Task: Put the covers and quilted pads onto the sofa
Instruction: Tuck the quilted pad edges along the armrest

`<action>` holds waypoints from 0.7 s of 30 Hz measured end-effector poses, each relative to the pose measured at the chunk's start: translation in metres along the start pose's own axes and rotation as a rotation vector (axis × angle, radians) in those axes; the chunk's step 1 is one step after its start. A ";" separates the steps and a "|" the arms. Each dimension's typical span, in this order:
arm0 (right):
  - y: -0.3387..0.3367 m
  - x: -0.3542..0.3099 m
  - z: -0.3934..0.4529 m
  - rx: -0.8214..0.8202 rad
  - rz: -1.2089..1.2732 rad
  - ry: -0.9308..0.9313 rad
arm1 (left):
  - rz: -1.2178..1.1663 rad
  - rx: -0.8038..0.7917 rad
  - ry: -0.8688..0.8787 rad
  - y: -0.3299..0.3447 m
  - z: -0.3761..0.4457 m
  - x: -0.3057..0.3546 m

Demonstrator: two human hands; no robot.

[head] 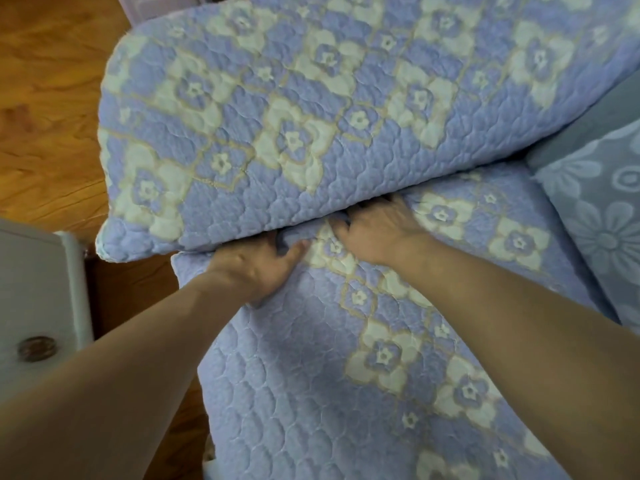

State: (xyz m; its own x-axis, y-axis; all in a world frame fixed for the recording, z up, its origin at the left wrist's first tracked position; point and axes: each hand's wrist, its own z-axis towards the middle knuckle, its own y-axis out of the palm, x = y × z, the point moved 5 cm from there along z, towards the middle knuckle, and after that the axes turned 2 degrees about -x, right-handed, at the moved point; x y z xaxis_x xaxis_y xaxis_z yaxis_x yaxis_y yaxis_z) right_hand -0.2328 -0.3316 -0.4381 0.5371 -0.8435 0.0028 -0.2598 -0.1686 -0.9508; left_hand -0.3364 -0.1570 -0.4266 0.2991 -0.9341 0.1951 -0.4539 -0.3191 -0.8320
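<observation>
the quilted pad (398,341) is spread over the sofa seat, and its far edge is being worked into the crease where the seat meets the covered armrest (294,109). the left hand (263,268) is curled on a fold of the pad at the crease, with the thumb lying on top. the right hand (377,230) is laid flat just beside it, its fingers straight and pushed down into the gap, so nothing is gripped by it.

the step would be done best if the fabric were fed in a little at a time along the crease, the slack being drawn towards the gap first so that no ridge is left on the seat. the flower bands should be kept running straight along the seat; a skewed tuck would show at once in the pattern.

the pad is thick and soft, lilac with cream flower shapes edged in tan stitching, and puffed into small scallops by the quilting. the armrest is rounded and bulky under a matching cover. a pale blue cushion (602,220) with raised flowers is seen at the right, and a wooden floor (52,98) at the left.
</observation>
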 end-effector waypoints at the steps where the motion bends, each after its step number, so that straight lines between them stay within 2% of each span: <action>1: -0.002 -0.004 0.000 0.044 -0.034 0.008 | -0.099 -0.002 0.006 -0.001 0.005 -0.002; 3: -0.003 -0.007 -0.013 0.151 -0.031 0.034 | -0.311 0.005 -0.036 -0.001 0.015 -0.008; 4: -0.002 -0.005 -0.023 0.217 0.003 0.059 | -0.330 0.008 -0.063 -0.001 0.020 -0.008; 6: 0.000 -0.004 -0.043 0.316 0.051 0.091 | -0.193 -0.013 -0.088 0.004 0.022 -0.007; 9: -0.005 -0.001 -0.041 0.289 0.076 0.100 | 0.178 0.065 0.002 0.012 0.009 0.002; 12: -0.005 0.001 -0.031 0.249 0.070 0.088 | 0.091 0.305 0.025 0.013 -0.005 0.006; 16: -0.006 0.000 -0.021 0.211 -0.008 0.079 | 0.098 0.397 0.045 0.013 -0.006 0.006; 19: -0.013 0.005 -0.008 0.142 0.010 0.028 | 0.063 0.283 0.126 0.006 0.009 -0.002; 21: -0.008 0.010 -0.005 0.117 0.073 0.012 | -0.142 0.091 0.155 0.007 0.020 -0.007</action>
State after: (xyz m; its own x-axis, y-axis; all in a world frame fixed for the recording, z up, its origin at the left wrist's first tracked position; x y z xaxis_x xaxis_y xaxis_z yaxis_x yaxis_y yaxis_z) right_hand -0.2293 -0.3413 -0.4287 0.5104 -0.8575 -0.0646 -0.2019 -0.0464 -0.9783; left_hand -0.3245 -0.1496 -0.4443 0.2193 -0.8965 0.3851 -0.3371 -0.4400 -0.8323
